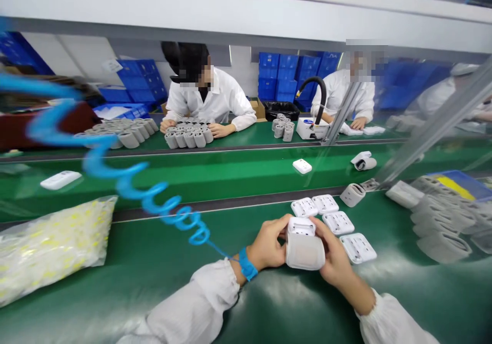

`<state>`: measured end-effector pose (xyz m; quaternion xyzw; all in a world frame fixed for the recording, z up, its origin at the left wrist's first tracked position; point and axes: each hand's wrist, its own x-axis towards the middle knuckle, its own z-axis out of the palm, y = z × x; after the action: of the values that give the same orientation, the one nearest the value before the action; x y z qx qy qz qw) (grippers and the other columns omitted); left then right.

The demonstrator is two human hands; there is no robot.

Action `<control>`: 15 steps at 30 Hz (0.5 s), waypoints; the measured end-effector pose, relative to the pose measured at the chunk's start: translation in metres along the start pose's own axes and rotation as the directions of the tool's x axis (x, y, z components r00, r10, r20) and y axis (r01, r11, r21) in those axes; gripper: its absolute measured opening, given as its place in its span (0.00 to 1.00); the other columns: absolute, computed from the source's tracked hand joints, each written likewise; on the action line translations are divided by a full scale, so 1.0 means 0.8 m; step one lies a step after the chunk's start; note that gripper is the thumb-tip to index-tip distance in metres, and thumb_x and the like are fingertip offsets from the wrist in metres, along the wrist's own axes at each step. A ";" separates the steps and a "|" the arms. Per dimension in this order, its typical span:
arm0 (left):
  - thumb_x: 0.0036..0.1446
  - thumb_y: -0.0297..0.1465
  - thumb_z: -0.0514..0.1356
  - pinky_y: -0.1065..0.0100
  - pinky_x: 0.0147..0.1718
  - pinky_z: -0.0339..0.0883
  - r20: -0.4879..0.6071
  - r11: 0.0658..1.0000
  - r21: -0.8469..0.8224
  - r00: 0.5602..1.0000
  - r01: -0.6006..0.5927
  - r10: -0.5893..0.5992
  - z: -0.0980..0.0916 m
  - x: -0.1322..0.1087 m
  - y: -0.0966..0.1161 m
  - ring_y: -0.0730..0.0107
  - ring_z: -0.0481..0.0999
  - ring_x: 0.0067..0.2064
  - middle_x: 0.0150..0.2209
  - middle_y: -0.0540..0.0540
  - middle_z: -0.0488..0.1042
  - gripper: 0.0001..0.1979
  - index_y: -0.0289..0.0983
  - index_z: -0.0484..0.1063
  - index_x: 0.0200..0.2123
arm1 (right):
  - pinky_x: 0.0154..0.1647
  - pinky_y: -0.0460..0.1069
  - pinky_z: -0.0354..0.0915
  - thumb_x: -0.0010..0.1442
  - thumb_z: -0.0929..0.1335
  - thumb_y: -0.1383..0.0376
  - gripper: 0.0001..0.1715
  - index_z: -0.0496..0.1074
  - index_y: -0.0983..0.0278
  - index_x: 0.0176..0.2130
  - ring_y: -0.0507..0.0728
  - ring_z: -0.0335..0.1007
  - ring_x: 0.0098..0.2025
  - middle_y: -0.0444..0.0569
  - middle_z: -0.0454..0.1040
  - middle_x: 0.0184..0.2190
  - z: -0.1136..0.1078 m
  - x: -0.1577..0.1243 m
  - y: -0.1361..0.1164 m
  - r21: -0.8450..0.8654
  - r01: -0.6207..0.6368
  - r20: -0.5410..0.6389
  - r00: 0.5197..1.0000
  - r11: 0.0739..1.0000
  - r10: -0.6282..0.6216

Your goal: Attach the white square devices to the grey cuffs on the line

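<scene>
Both my hands hold a wrist blood pressure monitor (302,227) above the green bench. Its white housing is uppermost, and its rolled grey cuff (305,253) faces me. My left hand (269,244) grips the left side, a blue wrist strap (246,264) around its wrist. On the right side, the fingers of my right hand (332,254) are closed against the housing and cuff. Several white housings (338,222) lie beside and behind my right hand, their slotted sides up. Just beyond them a loose rolled grey cuff (352,195) rests on the bench.
A coiled blue cord (130,180) runs to my wrist strap. A bag of white and yellow parts (57,246) lies left. Grey cuffs (442,221) are piled right, near a slanted metal post (407,134). A green conveyor (230,172) carries white housings. Co-workers (213,95) sit opposite.
</scene>
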<state>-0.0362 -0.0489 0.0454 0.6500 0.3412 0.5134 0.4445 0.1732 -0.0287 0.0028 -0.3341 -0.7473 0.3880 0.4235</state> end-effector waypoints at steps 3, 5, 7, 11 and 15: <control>0.48 0.29 0.65 0.64 0.35 0.73 0.036 0.992 0.103 0.997 -0.078 0.075 -0.017 0.013 -0.002 0.60 0.78 0.34 0.34 0.44 0.78 0.16 0.37 0.76 0.43 | 0.62 0.63 0.62 0.56 0.70 0.69 0.42 0.58 0.57 0.67 0.69 0.65 0.62 0.57 0.67 0.62 0.006 0.007 0.006 -0.041 0.005 -0.049 0.999 0.999 -0.007; 0.48 0.28 0.64 0.65 0.35 0.73 0.079 0.978 0.167 0.990 -0.128 0.116 -0.033 0.028 -0.008 0.61 0.78 0.33 0.34 0.45 0.79 0.16 0.37 0.77 0.43 | 0.64 0.65 0.59 0.57 0.70 0.68 0.41 0.58 0.57 0.66 0.69 0.63 0.63 0.56 0.66 0.63 0.005 0.017 0.006 -0.106 -0.039 -0.049 0.998 0.994 0.034; 0.49 0.25 0.62 0.65 0.37 0.72 0.110 0.955 0.258 0.987 -0.143 0.118 -0.058 0.048 -0.018 0.61 0.78 0.35 0.36 0.45 0.80 0.17 0.38 0.78 0.44 | 0.64 0.66 0.60 0.59 0.69 0.65 0.38 0.58 0.56 0.66 0.68 0.65 0.62 0.56 0.65 0.63 -0.004 0.031 0.003 -0.158 -0.110 -0.023 0.994 0.981 0.107; 0.45 0.20 0.61 0.63 0.47 0.69 -0.071 0.855 0.519 0.997 0.005 0.037 -0.138 0.090 -0.050 0.57 0.78 0.44 0.45 0.45 0.80 0.23 0.39 0.78 0.46 | 0.57 0.64 0.68 0.63 0.68 0.57 0.34 0.57 0.56 0.65 0.65 0.73 0.55 0.57 0.67 0.61 -0.048 0.074 0.005 -0.220 -0.187 -0.073 0.982 0.958 0.175; 0.43 0.17 0.58 0.60 0.52 0.67 -0.295 0.839 0.520 0.955 0.163 -0.002 -0.241 0.121 -0.080 0.53 0.77 0.49 0.47 0.41 0.80 0.27 0.34 0.77 0.48 | 0.50 0.61 0.72 0.61 0.69 0.54 0.30 0.64 0.59 0.59 0.65 0.76 0.49 0.58 0.73 0.54 -0.100 0.150 0.026 -0.368 -0.277 -0.104 0.961 0.888 0.257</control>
<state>-0.1989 0.1058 0.0364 0.6529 0.5593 0.4643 0.2127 0.1977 0.1039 0.0570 -0.5190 -0.7437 0.2820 0.3130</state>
